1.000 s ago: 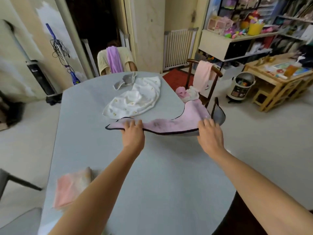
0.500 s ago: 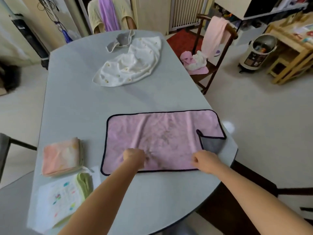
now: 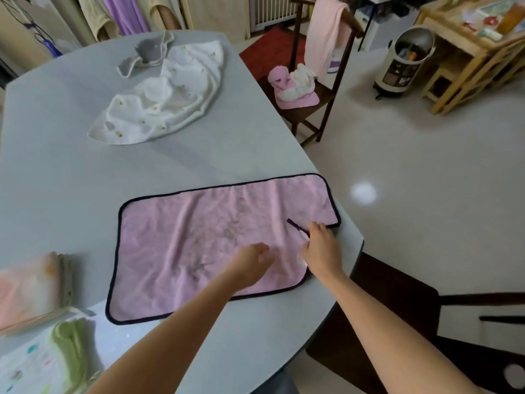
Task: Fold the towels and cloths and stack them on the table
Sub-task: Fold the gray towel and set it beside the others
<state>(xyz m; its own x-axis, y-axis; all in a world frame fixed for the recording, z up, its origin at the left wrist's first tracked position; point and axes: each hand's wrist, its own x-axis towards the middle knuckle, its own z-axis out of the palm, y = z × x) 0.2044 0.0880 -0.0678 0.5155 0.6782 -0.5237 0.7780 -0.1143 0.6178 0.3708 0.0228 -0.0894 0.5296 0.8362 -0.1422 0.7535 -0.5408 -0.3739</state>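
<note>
A pink towel point(image 3: 204, 237) with dark trim lies spread flat on the grey table point(image 3: 62, 172), near its right edge. My left hand point(image 3: 251, 264) rests on the towel's near middle with its fingers loosely curled. My right hand point(image 3: 321, 245) is at the towel's near right corner, where a strip of dark trim is turned up; thumb and fingers pinch that edge. A crumpled white cloth point(image 3: 167, 95) and a small grey cloth point(image 3: 145, 52) lie at the far side. A folded pink stack point(image 3: 31, 288) and a folded green and white cloth point(image 3: 56, 356) sit near left.
A wooden chair point(image 3: 312, 109) stands right of the table with a pink towel point(image 3: 326, 32) over its back and small cloths point(image 3: 292, 83) on its seat. Another dark chair point(image 3: 397, 308) is at the near right. A white bin point(image 3: 403, 58) stands on the floor.
The towel went from held in the air to spread on the table. Its folded near right corner has been turned back almost flat, and my left hand has slid right.
</note>
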